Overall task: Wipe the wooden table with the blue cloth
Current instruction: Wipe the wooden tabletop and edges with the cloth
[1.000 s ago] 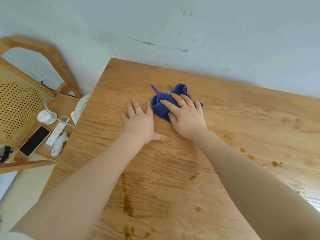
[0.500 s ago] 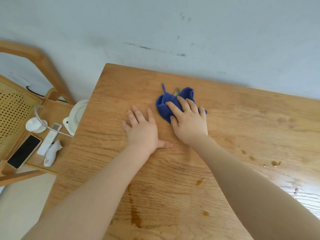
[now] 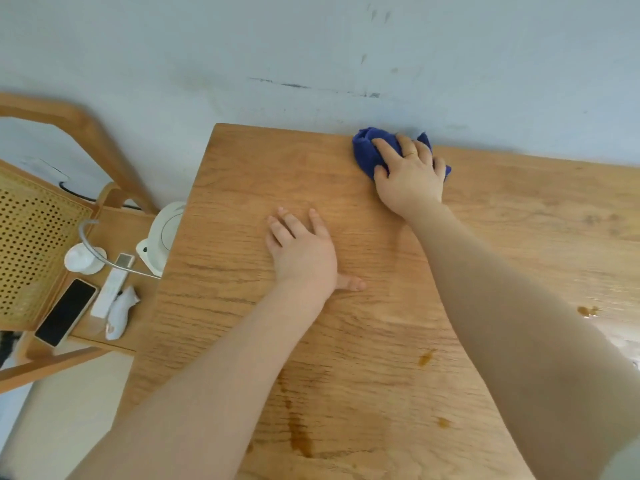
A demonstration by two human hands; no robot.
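The blue cloth (image 3: 367,147) is a deep royal blue, bunched into a soft wad, lying at the far edge of the wooden worktop (image 3: 242,188) against the pale wall (image 3: 311,46), in the upper centre-right of the frame. The worktop is light oak with strong grain; brown stains (image 3: 299,438) run down the lower centre, and smaller brown spots (image 3: 425,357) sit at the lower right and right edge.

At the left of the frame, a wooden chair (image 3: 86,133) with a cane back carries several things on its seat: a black phone (image 3: 65,311) lying flat, a white remote (image 3: 112,289) beside it, a small white object (image 3: 119,318) whose kind cannot be told, and a white round base with a curved metal stem (image 3: 85,259). A white round appliance (image 3: 162,233) shows partly, tucked behind the worktop's left edge.

The right hand (image 3: 410,174) is stretched far forward, palm down on the cloth, fingers curled over its top and pressing it to the wood; a ring shows on one finger. The left hand (image 3: 303,252) lies flat on bare wood in the middle of the frame, fingers straight and slightly spread, thumb out to the right, holding nothing. Both forearms are bare and reach in from the bottom of the frame.
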